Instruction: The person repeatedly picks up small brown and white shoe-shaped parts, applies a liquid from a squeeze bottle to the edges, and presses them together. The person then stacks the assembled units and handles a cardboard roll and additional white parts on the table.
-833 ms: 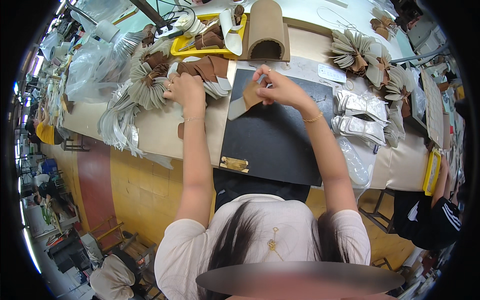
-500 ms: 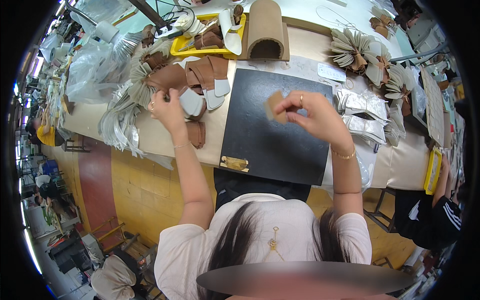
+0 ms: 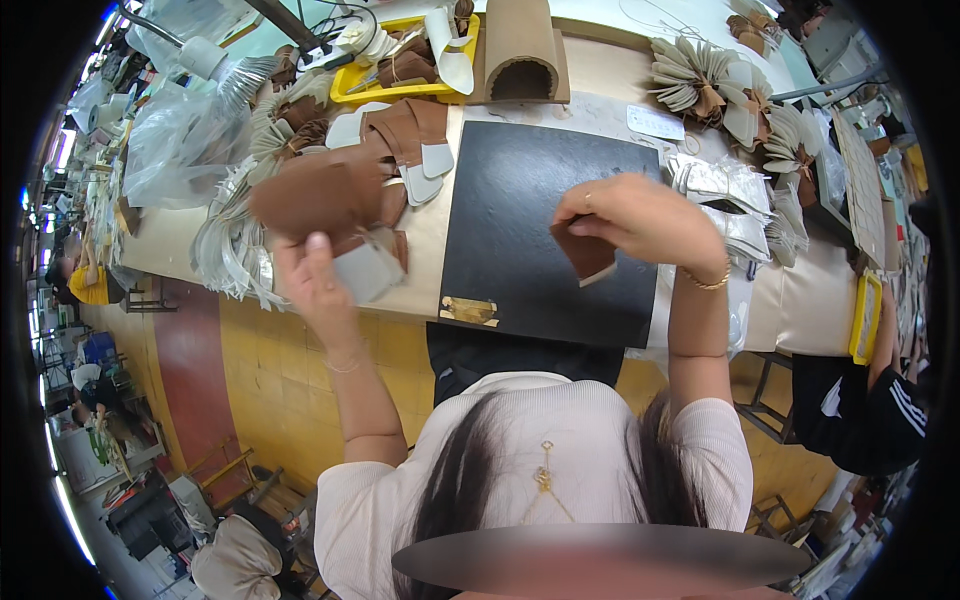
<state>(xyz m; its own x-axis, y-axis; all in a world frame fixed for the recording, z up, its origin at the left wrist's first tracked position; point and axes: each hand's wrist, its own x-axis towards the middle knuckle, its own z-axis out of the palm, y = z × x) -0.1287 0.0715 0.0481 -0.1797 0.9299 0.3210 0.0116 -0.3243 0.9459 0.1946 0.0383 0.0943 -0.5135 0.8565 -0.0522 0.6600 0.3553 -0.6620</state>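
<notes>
My left hand [image 3: 318, 285] pinches a large brown leather piece [image 3: 318, 195], slightly blurred, above the left part of the table. A greyish-white panel [image 3: 368, 270] hangs beside those fingers; whether it is joined to the brown leather, I cannot tell. Over the black board [image 3: 500, 220], my right hand [image 3: 640, 222] holds a small brown leather piece [image 3: 584, 252] with a pale lower edge, its fingers closed on the top. Behind the left hand lie overlapping brown leather pieces [image 3: 405, 130] with white ends.
A yellow tray [image 3: 350, 97] of leather parts stands at the back, beside a brown arched block [image 3: 520, 40]. Fanned bundles [image 3: 690, 75] and white wrapped stacks [image 3: 735, 235] sit on the right. Clear plastic bags [image 3: 185, 150] lie far left. Another person's arm [image 3: 885, 340] is at the right.
My left hand has come nearer me, lifting the large brown leather from the pile. In my right hand, the small piece has turned from its tan side to its brown side.
</notes>
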